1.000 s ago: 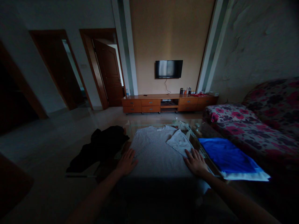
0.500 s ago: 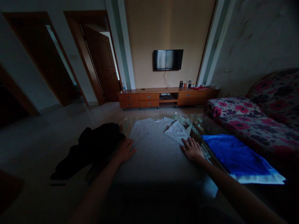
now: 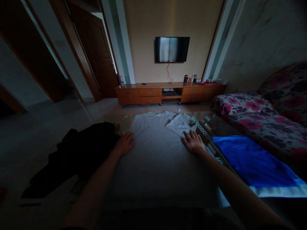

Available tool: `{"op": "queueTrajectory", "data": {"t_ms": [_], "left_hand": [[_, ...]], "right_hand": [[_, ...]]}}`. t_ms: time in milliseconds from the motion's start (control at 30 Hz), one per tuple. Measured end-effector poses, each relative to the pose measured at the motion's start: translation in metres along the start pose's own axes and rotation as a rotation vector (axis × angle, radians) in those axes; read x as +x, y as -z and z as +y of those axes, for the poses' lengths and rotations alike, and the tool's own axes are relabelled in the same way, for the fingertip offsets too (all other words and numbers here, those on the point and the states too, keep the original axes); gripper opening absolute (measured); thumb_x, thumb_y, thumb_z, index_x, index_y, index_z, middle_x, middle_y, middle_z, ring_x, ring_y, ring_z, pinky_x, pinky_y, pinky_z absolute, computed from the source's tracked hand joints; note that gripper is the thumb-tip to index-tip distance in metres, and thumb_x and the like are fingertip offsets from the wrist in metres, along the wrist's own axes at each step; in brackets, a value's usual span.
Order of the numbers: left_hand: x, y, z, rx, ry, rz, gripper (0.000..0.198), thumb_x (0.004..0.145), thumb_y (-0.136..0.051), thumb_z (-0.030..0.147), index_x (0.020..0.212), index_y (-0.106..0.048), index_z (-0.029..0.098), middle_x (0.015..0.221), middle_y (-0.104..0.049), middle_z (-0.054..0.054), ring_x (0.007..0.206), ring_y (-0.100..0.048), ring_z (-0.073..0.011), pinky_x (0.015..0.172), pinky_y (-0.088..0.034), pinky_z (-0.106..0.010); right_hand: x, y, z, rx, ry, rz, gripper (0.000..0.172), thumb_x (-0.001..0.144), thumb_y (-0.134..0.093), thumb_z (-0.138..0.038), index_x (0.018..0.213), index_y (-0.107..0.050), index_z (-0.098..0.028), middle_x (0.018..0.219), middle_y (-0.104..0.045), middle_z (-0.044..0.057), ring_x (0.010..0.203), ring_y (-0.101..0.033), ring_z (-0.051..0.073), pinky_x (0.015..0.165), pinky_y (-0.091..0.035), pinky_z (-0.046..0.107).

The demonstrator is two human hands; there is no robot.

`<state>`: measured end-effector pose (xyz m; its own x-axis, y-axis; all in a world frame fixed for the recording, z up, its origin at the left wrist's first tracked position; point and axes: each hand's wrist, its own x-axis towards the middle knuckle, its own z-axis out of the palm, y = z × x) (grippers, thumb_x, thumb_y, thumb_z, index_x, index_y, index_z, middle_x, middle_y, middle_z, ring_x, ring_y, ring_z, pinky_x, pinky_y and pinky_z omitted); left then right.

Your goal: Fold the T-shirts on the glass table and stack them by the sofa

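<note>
A grey T-shirt (image 3: 155, 153) lies spread on a glass-topped table, its neckline at the far end. Its right sleeve (image 3: 177, 125) is turned inward over the body of the shirt. My left hand (image 3: 124, 144) rests on the shirt's left edge near the sleeve, fingers stretched out. On the right edge, just below the folded sleeve, lies my right hand (image 3: 193, 142) with its fingers spread. Neither hand grips the cloth. The shirt's near end fades into deep shadow.
Dark clothing (image 3: 79, 153) lies in a heap on the left. To the right is a folded blue cloth (image 3: 254, 161) with a white border, beside a floral sofa (image 3: 259, 111). A low wooden cabinet (image 3: 150, 92) stands by the far wall, under a television (image 3: 171, 49).
The view has come closer and tilted down slightly. Both hands stay flat on the shirt's edges, my left sliding slightly toward the far end; the sleeve stays folded in.
</note>
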<state>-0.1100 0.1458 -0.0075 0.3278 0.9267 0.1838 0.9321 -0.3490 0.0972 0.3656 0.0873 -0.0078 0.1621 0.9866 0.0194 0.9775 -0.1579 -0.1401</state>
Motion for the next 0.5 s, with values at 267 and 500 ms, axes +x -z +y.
{"op": "queueTrajectory", "data": {"t_ms": [267, 500], "left_hand": [[-0.027, 0.043, 0.046, 0.181, 0.012, 0.123, 0.043, 0.103, -0.029, 0.034, 0.106, -0.069, 0.017, 0.112, -0.065, -0.018, 0.117, -0.054, -0.0332, 0.103, -0.035, -0.050], [-0.081, 0.071, 0.069, 0.180, 0.133, 0.029, 0.036, 0.098, -0.035, 0.029, 0.118, -0.064, 0.019, 0.120, -0.064, -0.016, 0.114, -0.057, -0.0302, 0.097, -0.041, -0.045]], "right_hand": [[-0.028, 0.020, -0.015, 0.041, 0.042, 0.368, 0.057, 0.099, -0.031, -0.041, 0.147, -0.042, -0.013, 0.150, -0.042, 0.017, 0.139, -0.033, 0.032, 0.120, -0.014, 0.046], [-0.075, 0.044, -0.010, 0.146, -0.117, 0.290, 0.051, 0.095, -0.038, -0.037, 0.141, -0.044, -0.016, 0.137, -0.048, 0.019, 0.126, -0.045, 0.033, 0.101, -0.038, 0.046]]}}
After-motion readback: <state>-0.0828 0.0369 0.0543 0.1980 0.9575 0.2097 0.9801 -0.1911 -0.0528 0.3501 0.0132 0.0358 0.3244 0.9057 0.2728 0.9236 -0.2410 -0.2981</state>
